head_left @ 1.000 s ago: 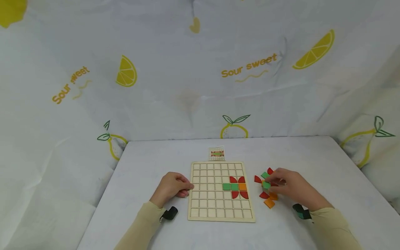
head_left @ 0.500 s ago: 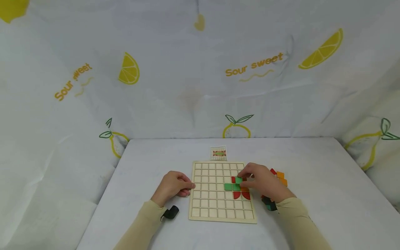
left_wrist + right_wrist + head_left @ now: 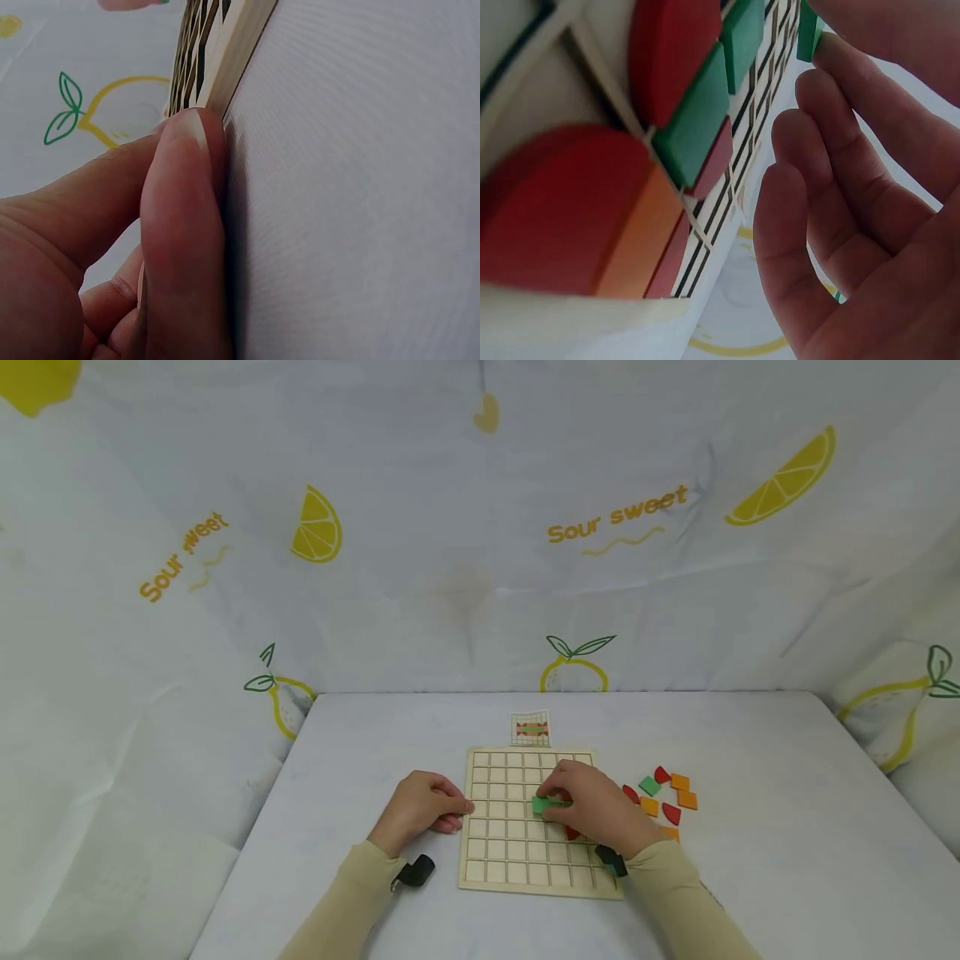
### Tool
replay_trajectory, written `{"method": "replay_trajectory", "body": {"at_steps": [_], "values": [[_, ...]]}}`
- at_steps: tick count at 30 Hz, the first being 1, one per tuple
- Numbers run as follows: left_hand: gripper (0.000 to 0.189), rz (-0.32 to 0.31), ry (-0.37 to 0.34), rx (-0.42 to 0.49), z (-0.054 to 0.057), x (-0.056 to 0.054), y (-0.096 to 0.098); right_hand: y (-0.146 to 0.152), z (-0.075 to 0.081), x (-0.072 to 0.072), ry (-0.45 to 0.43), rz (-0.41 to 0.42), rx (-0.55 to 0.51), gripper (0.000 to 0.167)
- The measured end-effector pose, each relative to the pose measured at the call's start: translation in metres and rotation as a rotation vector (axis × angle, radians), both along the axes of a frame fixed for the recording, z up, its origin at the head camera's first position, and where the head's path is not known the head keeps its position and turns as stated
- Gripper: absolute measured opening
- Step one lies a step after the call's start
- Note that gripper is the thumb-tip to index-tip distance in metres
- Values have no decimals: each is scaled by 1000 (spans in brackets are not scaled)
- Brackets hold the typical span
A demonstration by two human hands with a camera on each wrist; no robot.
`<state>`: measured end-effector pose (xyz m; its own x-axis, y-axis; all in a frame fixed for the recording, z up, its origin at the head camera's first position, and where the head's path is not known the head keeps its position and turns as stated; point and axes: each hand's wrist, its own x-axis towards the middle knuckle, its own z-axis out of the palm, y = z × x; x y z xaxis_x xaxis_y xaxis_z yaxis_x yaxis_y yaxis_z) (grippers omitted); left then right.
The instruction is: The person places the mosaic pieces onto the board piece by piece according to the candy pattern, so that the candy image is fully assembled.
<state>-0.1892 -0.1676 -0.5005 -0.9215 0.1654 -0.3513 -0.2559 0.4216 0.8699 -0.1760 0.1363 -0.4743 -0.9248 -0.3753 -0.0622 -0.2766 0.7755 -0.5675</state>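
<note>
Pinching a green square tile (image 3: 540, 806) between thumb and finger, your right hand (image 3: 592, 806) reaches over the wooden grid board (image 3: 495, 849), with the tile near the middle of the grid; whether it touches the board, you cannot tell from these views. Your left hand (image 3: 420, 810) grips the board's left edge, thumb and index finger together there. In the right wrist view, beside your curled fingers, you can see two more green squares (image 3: 694, 120) lying on the board, with an orange tile (image 3: 630, 232) and red rounded tiles (image 3: 562, 217) next to them; your right hand hides most of this group from the head camera. To the right of the board lie your loose pieces: orange squares (image 3: 679, 782), red quarter-circles (image 3: 671, 813) and a single green square (image 3: 650, 786). Just beyond the board's far edge you have a small pattern card (image 3: 530, 728), printed with a red, orange and green figure on a grid. Everything rests on a white-covered table (image 3: 757, 793), before a white backdrop (image 3: 420, 552) printed with lemons and "Sour sweet".
</note>
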Motion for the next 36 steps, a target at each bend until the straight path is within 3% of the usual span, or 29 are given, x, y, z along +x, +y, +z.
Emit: {"method": "replay_trajectory", "body": {"at_steps": [6, 14, 21, 25, 31, 36], "values": [[24, 1, 2, 7, -1, 0, 0, -9, -4, 1, 15, 24, 34, 19], [24, -5, 3, 2, -2, 0, 1, -11, -7, 3, 18, -7, 48, 21], [25, 3, -1, 2, 0, 1, 0, -14, -5, 3, 75, 17, 75, 17], [26, -1, 0, -12, 2, 0, 2, -8, 0, 2, 62, 3, 52, 16], [24, 5, -9, -36, 2, 0, 4, 32, 5, -6, 78, -68, -19, 13], [21, 2, -17, -32, 1, 2, 5, 87, 7, -6, 56, -215, -36, 18]]}}
